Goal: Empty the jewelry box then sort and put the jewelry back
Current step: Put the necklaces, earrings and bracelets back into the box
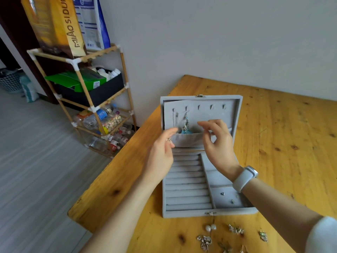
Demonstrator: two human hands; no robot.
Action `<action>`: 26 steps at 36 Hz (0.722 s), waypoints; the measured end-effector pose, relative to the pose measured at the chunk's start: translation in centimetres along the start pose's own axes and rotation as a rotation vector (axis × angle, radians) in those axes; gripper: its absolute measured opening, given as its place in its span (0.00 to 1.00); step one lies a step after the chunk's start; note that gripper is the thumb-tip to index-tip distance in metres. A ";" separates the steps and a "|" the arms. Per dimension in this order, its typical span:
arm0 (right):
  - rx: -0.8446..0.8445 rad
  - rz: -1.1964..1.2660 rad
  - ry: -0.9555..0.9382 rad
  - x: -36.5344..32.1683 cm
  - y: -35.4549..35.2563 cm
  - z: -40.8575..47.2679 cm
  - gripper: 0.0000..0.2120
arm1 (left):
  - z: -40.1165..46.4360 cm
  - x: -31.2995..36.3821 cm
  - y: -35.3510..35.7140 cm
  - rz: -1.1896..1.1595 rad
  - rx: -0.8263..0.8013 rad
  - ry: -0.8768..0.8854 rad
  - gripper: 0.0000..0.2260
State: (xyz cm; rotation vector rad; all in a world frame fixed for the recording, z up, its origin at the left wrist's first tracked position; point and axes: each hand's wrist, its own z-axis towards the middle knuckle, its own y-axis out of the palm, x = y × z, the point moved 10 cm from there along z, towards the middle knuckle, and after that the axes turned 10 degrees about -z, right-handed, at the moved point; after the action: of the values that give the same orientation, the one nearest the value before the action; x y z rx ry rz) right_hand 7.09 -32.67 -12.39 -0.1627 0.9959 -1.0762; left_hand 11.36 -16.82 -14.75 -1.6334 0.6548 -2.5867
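both hands are hovering in front of the raised lid of the jewelry box. the left hand is reaching toward the left end of the lid's pocket, fingers loosely curled, and something small and silvery is glinting at its fingers; whether it is pinching that piece, i cannot tell. the right hand is sitting half open just above the pocket's upper edge, thumb and forefinger drawn near each other with a gap between them, pinching nothing that shows. a white watch is sitting on that wrist.

the box is standing open on the wooden desk, lid upright. five hooks are running along the lid's top; two are carrying things: a thin chain on the first and a dangling earring on the second. something blue is poking out of the pocket.

in the base, the ring rolls on the left are looking bare. the near right compartment is holding three small studs. on the desk in front of the box, loose jewelry is lying scattered: two pearls and about five silvery pieces, too blurred to count surely.
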 end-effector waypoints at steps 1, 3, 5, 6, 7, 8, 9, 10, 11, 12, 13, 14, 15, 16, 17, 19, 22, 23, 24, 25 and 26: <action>-0.018 0.023 0.015 0.1 -0.1 -0.2 0.13 | 0.0 -0.1 -0.5 -0.077 0.034 -0.020 0.18; -0.108 0.095 0.064 0.0 0.3 -0.8 0.12 | -0.2 -0.3 -1.3 -0.215 0.085 -0.055 0.15; -0.209 0.183 0.129 0.1 1.0 -1.5 0.12 | -0.5 -0.5 -1.7 -0.324 0.113 -0.121 0.12; -0.243 0.239 0.165 0.1 1.3 -1.9 0.12 | -0.7 -0.6 -1.8 -0.376 0.128 -0.157 0.11; -0.265 0.290 0.197 0.1 1.6 -2.2 0.13 | -0.9 -0.7 -1.8 -0.428 0.140 -0.189 0.10; -0.284 0.320 0.222 0.1 1.8 -2.4 0.13 | -1.1 -0.7 -1.7 -0.475 0.147 -0.216 0.11; -0.306 0.329 0.240 0.1 2.1 -2.6 0.13 | -1.2 -0.7 -1.6 -0.514 0.150 -0.238 0.11; -0.332 0.330 0.254 0.0 2.4 -2.7 0.12 | -1.3 -0.7 -1.4 -0.542 0.150 -0.256 0.11; -0.361 0.339 0.274 -0.1 2.7 -2.8 0.10 | -1.5 -0.7 -1.3 -0.561 0.146 -0.272 0.11; -0.393 0.360 0.300 -0.1 3.1 -3.0 0.08 | -1.6 -0.7 -1.2 -0.574 0.138 -0.286 0.11; -0.425 0.389 0.329 -0.1 3.4 -3.2 0.07 | -1.7 -0.6 -1.1 -0.580 0.129 -0.295 0.11; -0.451 0.418 0.348 -0.1 3.7 -3.5 0.06 | -1.7 -0.5 -1.1 -0.578 0.121 -0.299 0.11; -0.465 0.434 0.353 -0.2 3.8 -3.7 0.06 | -1.8 -0.4 -1.0 -0.569 0.117 -0.298 0.10; -0.464 0.442 0.345 -0.4 3.8 -3.8 0.06 | -1.8 -0.1 -1.0 -0.555 0.118 -0.291 0.10; -0.449 0.455 0.331 -0.7 3.6 -3.8 0.06 | -1.8 0.1 -1.0 -0.543 0.123 -0.282 0.10; -0.402 0.496 0.312 -1.1 3.0 -3.8 0.07 | -1.7 0.7 -1.1 -0.525 0.135 -0.263 0.10; -0.350 0.525 0.290 -1.7 2.3 -3.7 0.10 | -1.7 1.3 -1.0 -0.498 0.145 -0.242 0.09; -0.337 0.527 0.286 -1.9 2.2 -3.7 0.10 | -1.7 1.5 -1.0 -0.492 0.146 -0.237 0.09; -0.322 0.523 0.284 -2.0 1.9 -3.6 0.09 | -1.7 1.7 -0.9 -0.488 0.147 -0.235 0.09; -0.310 0.512 0.280 -2.1 1.8 -3.5 0.09 | -1.8 1.8 -0.8 -0.490 0.150 -0.238 0.09; -0.300 0.498 0.275 -2.2 1.7 -3.4 0.09 | -1.8 1.9 -0.6 -0.499 0.151 -0.244 0.09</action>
State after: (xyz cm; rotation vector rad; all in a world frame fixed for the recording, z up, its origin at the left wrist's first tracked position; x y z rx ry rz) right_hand 5.44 -28.98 -13.97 -0.0044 1.3577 -0.4972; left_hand 9.09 -16.06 -13.52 -2.2395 0.0347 -2.5697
